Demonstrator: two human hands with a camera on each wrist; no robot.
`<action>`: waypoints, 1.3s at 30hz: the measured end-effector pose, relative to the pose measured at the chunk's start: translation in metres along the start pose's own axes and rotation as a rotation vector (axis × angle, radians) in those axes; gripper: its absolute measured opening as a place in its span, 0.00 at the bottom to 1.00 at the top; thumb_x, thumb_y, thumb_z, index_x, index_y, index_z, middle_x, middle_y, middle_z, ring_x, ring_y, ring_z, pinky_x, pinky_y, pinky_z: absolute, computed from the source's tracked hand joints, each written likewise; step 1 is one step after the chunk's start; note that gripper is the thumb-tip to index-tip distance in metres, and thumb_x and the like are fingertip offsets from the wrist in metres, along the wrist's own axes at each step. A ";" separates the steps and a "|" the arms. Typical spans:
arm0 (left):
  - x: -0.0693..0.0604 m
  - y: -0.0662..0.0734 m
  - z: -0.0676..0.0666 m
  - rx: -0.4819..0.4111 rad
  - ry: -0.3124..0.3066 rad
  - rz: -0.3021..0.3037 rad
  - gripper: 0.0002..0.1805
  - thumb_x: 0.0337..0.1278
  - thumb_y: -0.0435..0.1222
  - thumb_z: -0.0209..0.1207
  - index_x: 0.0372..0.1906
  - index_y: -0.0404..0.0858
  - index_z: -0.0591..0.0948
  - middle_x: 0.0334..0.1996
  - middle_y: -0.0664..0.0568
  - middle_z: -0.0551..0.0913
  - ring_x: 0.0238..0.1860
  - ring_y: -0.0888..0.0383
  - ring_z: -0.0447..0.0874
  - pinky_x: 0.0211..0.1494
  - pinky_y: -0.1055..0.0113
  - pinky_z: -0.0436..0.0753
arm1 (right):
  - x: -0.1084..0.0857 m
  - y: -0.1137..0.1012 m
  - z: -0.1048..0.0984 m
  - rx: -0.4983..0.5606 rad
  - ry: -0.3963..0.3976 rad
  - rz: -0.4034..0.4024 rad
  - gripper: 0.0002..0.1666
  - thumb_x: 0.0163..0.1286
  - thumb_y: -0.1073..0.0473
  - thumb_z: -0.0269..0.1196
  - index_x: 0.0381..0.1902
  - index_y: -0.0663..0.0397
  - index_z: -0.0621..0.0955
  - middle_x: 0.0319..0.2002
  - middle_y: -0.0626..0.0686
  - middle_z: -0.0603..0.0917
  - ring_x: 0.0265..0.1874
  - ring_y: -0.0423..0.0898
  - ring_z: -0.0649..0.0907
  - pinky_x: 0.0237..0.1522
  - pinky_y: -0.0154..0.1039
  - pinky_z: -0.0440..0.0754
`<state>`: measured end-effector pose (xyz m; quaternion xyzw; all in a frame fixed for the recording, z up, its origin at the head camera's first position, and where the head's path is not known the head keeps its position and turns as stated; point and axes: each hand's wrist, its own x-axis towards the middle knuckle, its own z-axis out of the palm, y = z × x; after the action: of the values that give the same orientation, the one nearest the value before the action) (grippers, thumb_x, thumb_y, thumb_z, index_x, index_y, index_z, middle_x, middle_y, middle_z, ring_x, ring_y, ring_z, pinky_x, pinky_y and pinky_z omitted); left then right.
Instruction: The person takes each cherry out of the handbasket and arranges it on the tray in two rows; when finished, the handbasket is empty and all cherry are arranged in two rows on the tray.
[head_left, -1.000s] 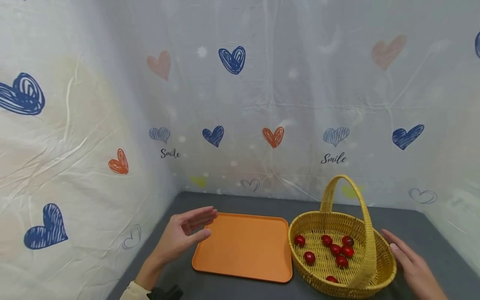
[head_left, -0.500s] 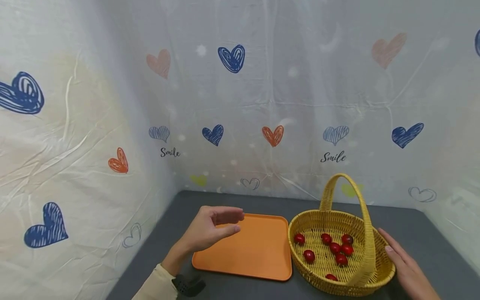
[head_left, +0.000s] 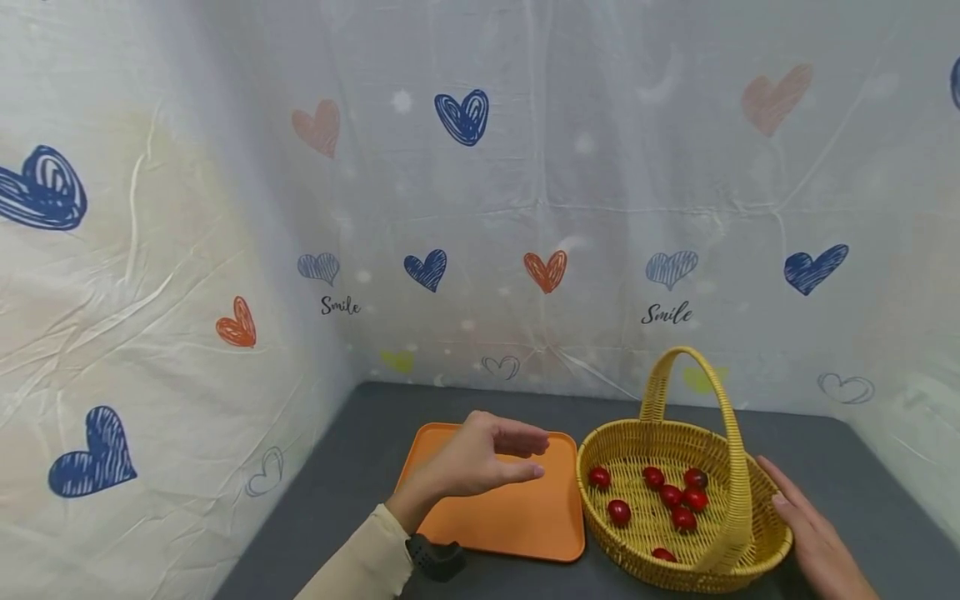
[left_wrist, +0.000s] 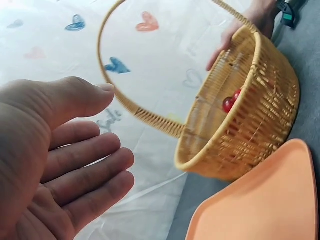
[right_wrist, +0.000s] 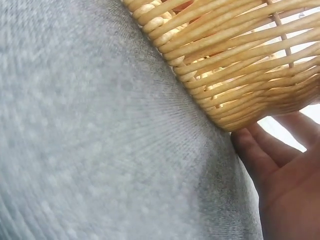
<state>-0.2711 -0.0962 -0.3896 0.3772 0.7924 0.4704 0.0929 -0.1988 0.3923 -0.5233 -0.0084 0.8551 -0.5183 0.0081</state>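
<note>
My left hand [head_left: 480, 458] hovers above the orange tray [head_left: 525, 529], its thumb apart from the fingers and nothing held between them. In the left wrist view the palm of this left hand [left_wrist: 70, 160] faces the camera. To the tray's right stands a yellow wicker basket [head_left: 611, 546] with a tall arched handle. Several small, glossy, round red fruits [head_left: 671, 497] lie on its woven floor. My right hand [head_left: 813, 529] rests against the basket's right side with extended fingers. Close up, the fingertips of the right hand [right_wrist: 287, 175] touch the wicker wall [right_wrist: 240, 70].
Everything stands on a dark grey tabletop [head_left: 330, 500]. White curtains [head_left: 600, 167] with printed hearts enclose the back and sides. The basket's arched handle [head_left: 738, 500] rises over its right part. A black band [head_left: 435, 558] circles the left wrist.
The left hand has moved right across the tray toward the basket, still holding nothing. My right hand has come slightly closer in against the basket's side. The basket and fruits stay in place.
</note>
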 end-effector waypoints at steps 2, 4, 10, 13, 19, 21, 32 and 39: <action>0.007 0.000 0.007 0.012 -0.025 -0.005 0.22 0.71 0.42 0.74 0.66 0.42 0.89 0.59 0.52 0.93 0.57 0.65 0.92 0.63 0.63 0.90 | 0.001 -0.003 -0.001 0.020 -0.010 0.027 0.42 0.92 0.35 0.30 0.92 0.40 0.35 0.89 0.67 0.34 0.85 0.66 0.33 0.78 0.21 0.36; 0.015 0.000 0.013 0.024 -0.053 -0.006 0.23 0.71 0.42 0.74 0.67 0.43 0.88 0.59 0.53 0.93 0.57 0.67 0.92 0.62 0.66 0.90 | 0.002 -0.004 -0.001 0.026 -0.012 0.039 0.42 0.92 0.34 0.30 0.92 0.39 0.34 0.88 0.68 0.34 0.85 0.66 0.33 0.82 0.30 0.33; 0.036 0.002 0.032 0.073 -0.117 0.014 0.24 0.73 0.43 0.72 0.68 0.42 0.87 0.59 0.54 0.92 0.58 0.65 0.92 0.60 0.73 0.88 | 0.000 -0.001 0.000 -0.023 0.011 -0.001 0.40 0.93 0.36 0.30 0.92 0.41 0.36 0.89 0.67 0.36 0.86 0.61 0.35 0.58 0.07 0.42; 0.044 0.004 0.041 0.101 -0.148 -0.006 0.24 0.73 0.43 0.72 0.69 0.44 0.87 0.59 0.58 0.92 0.59 0.62 0.92 0.60 0.72 0.88 | -0.001 0.001 0.000 -0.031 0.016 -0.016 0.40 0.93 0.37 0.30 0.92 0.40 0.37 0.89 0.63 0.36 0.86 0.57 0.35 0.51 0.05 0.46; 0.063 0.005 0.061 0.218 -0.223 -0.021 0.23 0.74 0.45 0.71 0.69 0.46 0.87 0.59 0.64 0.92 0.58 0.72 0.89 0.75 0.65 0.80 | -0.001 0.001 -0.001 -0.045 0.015 -0.018 0.40 0.93 0.37 0.30 0.92 0.39 0.37 0.89 0.64 0.37 0.86 0.58 0.36 0.50 0.05 0.47; 0.069 0.005 0.068 0.256 -0.244 -0.009 0.23 0.74 0.45 0.71 0.69 0.46 0.87 0.59 0.64 0.92 0.57 0.73 0.89 0.75 0.68 0.80 | 0.000 0.001 -0.001 -0.044 0.014 -0.015 0.40 0.93 0.37 0.30 0.92 0.40 0.37 0.89 0.66 0.38 0.86 0.60 0.37 0.50 0.05 0.47; 0.097 0.007 0.101 0.466 -0.373 0.029 0.23 0.76 0.42 0.70 0.70 0.43 0.87 0.61 0.59 0.91 0.57 0.71 0.90 0.56 0.82 0.84 | 0.001 -0.001 0.000 0.009 0.006 0.028 0.41 0.93 0.35 0.31 0.92 0.38 0.36 0.88 0.69 0.37 0.85 0.68 0.37 0.83 0.31 0.37; 0.109 0.003 0.114 0.660 -0.389 0.038 0.14 0.74 0.42 0.72 0.59 0.46 0.92 0.48 0.66 0.92 0.42 0.76 0.85 0.48 0.84 0.78 | 0.002 0.000 -0.002 0.010 0.011 0.036 0.41 0.92 0.35 0.32 0.92 0.38 0.36 0.88 0.70 0.37 0.85 0.69 0.37 0.86 0.63 0.33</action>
<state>-0.2881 0.0564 -0.4263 0.4837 0.8616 0.1112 0.1066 -0.2009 0.3938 -0.5225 0.0097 0.8525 -0.5224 0.0128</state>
